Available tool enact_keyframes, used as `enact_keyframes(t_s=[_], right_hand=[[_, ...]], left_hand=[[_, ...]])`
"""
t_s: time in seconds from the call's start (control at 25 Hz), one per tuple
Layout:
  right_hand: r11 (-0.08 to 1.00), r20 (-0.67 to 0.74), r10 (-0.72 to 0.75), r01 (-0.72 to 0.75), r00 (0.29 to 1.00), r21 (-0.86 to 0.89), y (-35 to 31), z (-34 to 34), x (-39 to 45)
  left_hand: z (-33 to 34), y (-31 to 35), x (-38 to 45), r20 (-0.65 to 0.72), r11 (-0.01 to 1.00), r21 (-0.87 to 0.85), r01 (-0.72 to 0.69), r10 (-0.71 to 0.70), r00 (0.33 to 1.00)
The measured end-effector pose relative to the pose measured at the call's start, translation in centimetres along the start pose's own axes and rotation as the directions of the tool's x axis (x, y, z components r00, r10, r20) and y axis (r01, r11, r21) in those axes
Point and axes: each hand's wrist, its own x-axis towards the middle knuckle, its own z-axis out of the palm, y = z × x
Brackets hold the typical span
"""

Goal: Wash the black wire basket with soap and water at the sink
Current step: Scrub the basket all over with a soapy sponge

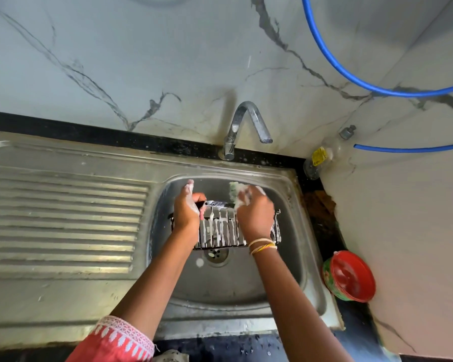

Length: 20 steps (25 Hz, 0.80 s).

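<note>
Red patterned sleeve [115, 340] at lower left of frame is nearest me, then both forearms running up to the sink [298, 257] at centre. My left hand [187, 209] is closed around the left top rim of the black wire basket [220, 228], holding it up over the drain [216, 254]. My right hand [254, 212] is clamped on a green scrub pad [232, 190], pad pressed at the basket's far upper edge. Both hands are sudsy.

Progress, my read: mid-scrub, soaping stage. White lather coats most of the vertical wires, so soap is on. The tap [246, 121] at upper centre shows no water stream, so rinsing looks not yet done. Left to do, likely: finish scrubbing the far and right ends, then rinse.

Basket look: small rectangular rack of thin black wires, upright bars in a row, foam streaked down them so it reads more white than black. The right end pokes out past my right wrist with bangles [262, 245]. The left end is partly hidden by my hand.

Elsewhere: steel drainboard [63, 212] on left, red bowl [351, 275] on the bench at right, clear bottle with a yellow label [318, 159] in the corner, blue hose [338, 66] at upper right.
</note>
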Motion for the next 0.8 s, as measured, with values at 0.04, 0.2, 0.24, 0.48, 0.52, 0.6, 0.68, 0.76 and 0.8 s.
enact_keyframes(t_s=[0.04, 0.2, 0.24, 0.48, 0.52, 0.6, 0.68, 0.76, 0.8], right_hand=[[0.997, 0.057, 0.082, -0.082, 0.995, -0.009, 0.3, -0.4, 1.0], [0.988, 0.183, -0.145, 0.152, 0.972, -0.023, -2.2, 0.3, -1.2], [0.974, 0.165, -0.224, 0.228, 0.961, -0.01, -2.3, 0.6, -1.8], [0.963, 0.234, -0.136, 0.073, 0.963, 0.258, 0.0, 0.4, 0.2], [0.954, 0.213, -0.105, 0.038, 0.971, 0.298, -0.1, 0.1, 0.3], [0.908, 0.159, -0.041, -0.029, 0.986, 0.417, -0.5, -1.3, 0.9], [0.802, 0.098, 0.03, -0.082, 0.995, 0.592, -0.4, -2.8, 2.1], [0.719, 0.049, 0.159, -0.149, 0.986, 0.679, 0.1, -3.2, 3.2], [0.682, 0.068, 0.212, -0.198, 0.975, 0.704, 0.2, -3.1, 3.3]], left_hand=[[0.3, 0.2, -0.6, 0.009, 1.0, 0.005, -0.01, 0.01, 1.0], [0.6, -0.5, -1.2, -0.115, 0.998, -0.032, 0.056, -0.059, 0.992], [0.5, -0.9, -1.4, -0.115, 0.999, -0.029, 0.037, -0.04, 0.993], [-0.1, -0.7, -1.2, 0.013, 0.998, 0.053, -0.034, 0.034, 0.999], [-0.6, -0.5, -0.7, 0.075, 0.984, 0.145, -0.105, 0.095, 0.993], [-2.4, -0.8, 0.7, 0.165, 0.94, 0.282, -0.193, 0.151, 0.975], [-4.6, -1.7, 1.7, 0.19, 0.957, 0.268, -0.113, 0.062, 0.98], [-4.9, -1.0, 1.1, 0.202, 0.992, 0.112, 0.06, -0.081, 0.976], [-4.5, -0.4, 0.4, 0.219, 0.99, 0.025, 0.142, -0.144, 0.965]])
